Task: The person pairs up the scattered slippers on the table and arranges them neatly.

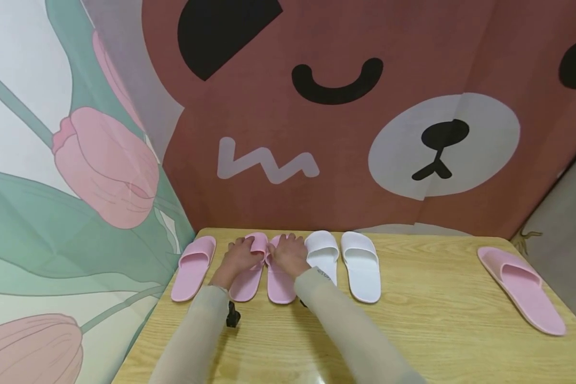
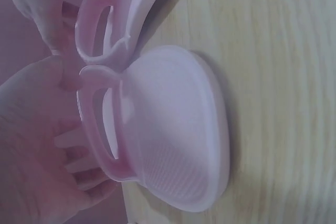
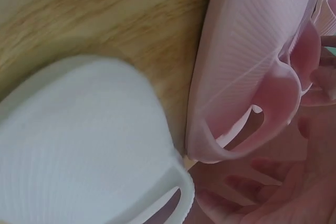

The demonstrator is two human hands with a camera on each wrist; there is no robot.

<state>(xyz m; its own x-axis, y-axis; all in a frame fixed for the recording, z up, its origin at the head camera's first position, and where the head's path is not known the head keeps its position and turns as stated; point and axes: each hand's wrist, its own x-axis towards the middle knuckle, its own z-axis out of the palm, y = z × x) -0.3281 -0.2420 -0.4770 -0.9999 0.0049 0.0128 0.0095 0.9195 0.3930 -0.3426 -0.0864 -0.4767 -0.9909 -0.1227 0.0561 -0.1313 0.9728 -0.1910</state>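
Observation:
Two pink slippers lie side by side on the wooden table, toes toward the wall. My left hand spans the strap of the left pink slipper, its thumb on the inner side and its fingers along the outer side. Likewise my right hand holds the right pink slipper around its strap and toe. In the left wrist view, the strap arches up beside the left fingers. The right fingers curve past the toe in the right wrist view, beside a white slipper.
Another pink slipper lies at the table's left edge, and one more pink slipper is slanted at the far right. Two white slippers stand just right of my hands; my right sleeve partly covers the nearer one. A bear-print cloth hangs behind the table.

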